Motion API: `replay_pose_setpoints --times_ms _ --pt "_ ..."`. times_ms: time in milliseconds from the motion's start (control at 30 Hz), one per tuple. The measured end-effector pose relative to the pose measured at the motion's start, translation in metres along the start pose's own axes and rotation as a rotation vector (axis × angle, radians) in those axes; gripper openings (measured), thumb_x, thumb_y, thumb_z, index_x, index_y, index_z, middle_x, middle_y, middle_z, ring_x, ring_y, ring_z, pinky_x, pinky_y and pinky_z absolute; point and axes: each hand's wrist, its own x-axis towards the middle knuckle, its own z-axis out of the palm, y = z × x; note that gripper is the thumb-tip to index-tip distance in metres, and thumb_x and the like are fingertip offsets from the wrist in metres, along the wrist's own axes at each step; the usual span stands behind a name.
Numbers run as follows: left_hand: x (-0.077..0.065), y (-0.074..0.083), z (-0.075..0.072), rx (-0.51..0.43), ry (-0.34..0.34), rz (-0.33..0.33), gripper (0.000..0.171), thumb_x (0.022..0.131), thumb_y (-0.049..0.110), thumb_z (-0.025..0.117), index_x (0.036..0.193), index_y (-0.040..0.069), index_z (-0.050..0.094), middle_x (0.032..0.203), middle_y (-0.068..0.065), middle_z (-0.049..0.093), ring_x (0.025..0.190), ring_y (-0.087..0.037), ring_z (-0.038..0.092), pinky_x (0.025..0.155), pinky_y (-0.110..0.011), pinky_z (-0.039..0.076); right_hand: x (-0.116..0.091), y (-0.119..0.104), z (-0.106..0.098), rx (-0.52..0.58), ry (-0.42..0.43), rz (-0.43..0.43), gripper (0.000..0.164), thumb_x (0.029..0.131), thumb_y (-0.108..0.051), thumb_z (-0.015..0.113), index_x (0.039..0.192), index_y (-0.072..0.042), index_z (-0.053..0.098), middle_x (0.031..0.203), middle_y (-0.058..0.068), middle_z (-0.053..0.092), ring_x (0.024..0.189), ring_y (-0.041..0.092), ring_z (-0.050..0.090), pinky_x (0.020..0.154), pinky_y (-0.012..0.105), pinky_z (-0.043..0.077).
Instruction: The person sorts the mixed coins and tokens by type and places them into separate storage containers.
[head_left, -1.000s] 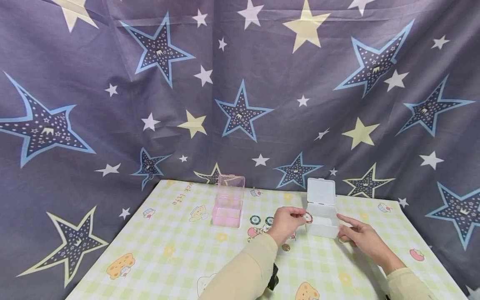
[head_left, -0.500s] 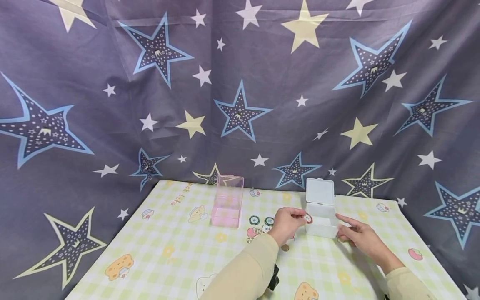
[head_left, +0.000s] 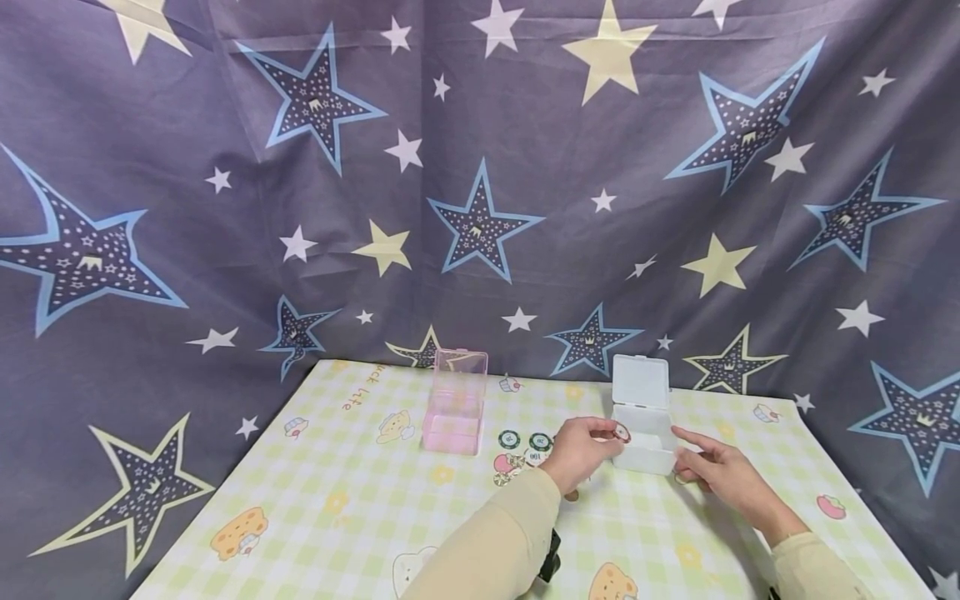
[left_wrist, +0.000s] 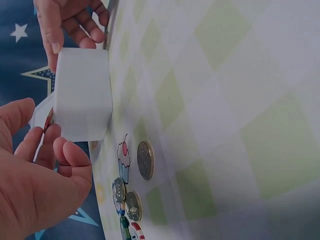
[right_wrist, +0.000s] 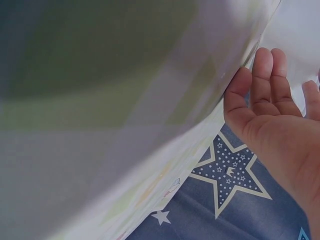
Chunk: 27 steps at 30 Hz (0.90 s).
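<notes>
My left hand (head_left: 581, 452) pinches a red-and-white poker chip (head_left: 622, 432) between thumb and fingers. The chip is at the left rim of an open white plastic box (head_left: 643, 460), its lid raised at the back. In the left wrist view the chip (left_wrist: 48, 120) shows edge-on beside the box's rim, partly hidden by fingers. My right hand (head_left: 723, 475) rests against the box's right side, index finger straight along the rim and the other fingers bent lower down. A small golden edge (head_left: 680, 479) shows below those fingers.
Left of my left hand lie green-and-white chips (head_left: 509, 439), a chip marked 100 (head_left: 535, 457) and several coins (head_left: 502, 479). One coin (left_wrist: 145, 160) lies apart. An open pink clear box (head_left: 453, 429) stands farther left. A starry cloth (head_left: 480, 308) hangs behind the table.
My left hand has shifted slightly right with the chip, which has tilted and moved a little farther over the white box's rim. The right hand has stayed in place.
</notes>
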Motion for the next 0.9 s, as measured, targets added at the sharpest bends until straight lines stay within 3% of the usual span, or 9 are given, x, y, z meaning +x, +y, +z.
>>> replay_pose_setpoints --times_ms 333,600,900 --pt "0.0 -0.005 0.001 0.026 -0.016 -0.018 0.038 0.092 0.016 0.081 0.129 0.012 0.077 0.111 0.004 0.08 0.111 -0.013 0.071 0.103 -0.036 0.055 0.002 0.004 -0.001 -0.006 -0.006 -0.015 0.067 0.111 -0.034 0.06 0.167 -0.006 0.035 0.112 0.008 0.079 0.091 0.013 0.073 0.07 0.027 0.053" --pt "0.002 -0.009 -0.001 0.014 -0.013 -0.02 0.036 0.092 0.016 0.081 0.128 0.013 0.078 0.108 0.005 0.079 0.108 -0.011 0.07 0.1 -0.035 0.056 0.002 0.002 -0.001 -0.013 -0.002 -0.012 0.068 0.111 -0.036 0.06 0.167 -0.006 0.035 0.113 0.009 0.078 0.093 0.014 0.074 0.071 0.027 0.054" --pt "0.001 -0.012 -0.005 0.008 -0.013 0.027 0.035 0.091 0.014 0.082 0.126 0.008 0.078 0.106 0.001 0.08 0.102 -0.009 0.071 0.095 -0.027 0.057 0.003 0.004 0.0 -0.021 0.002 -0.009 0.067 0.112 -0.035 0.059 0.167 -0.006 0.035 0.113 0.008 0.078 0.092 0.012 0.074 0.071 0.027 0.053"
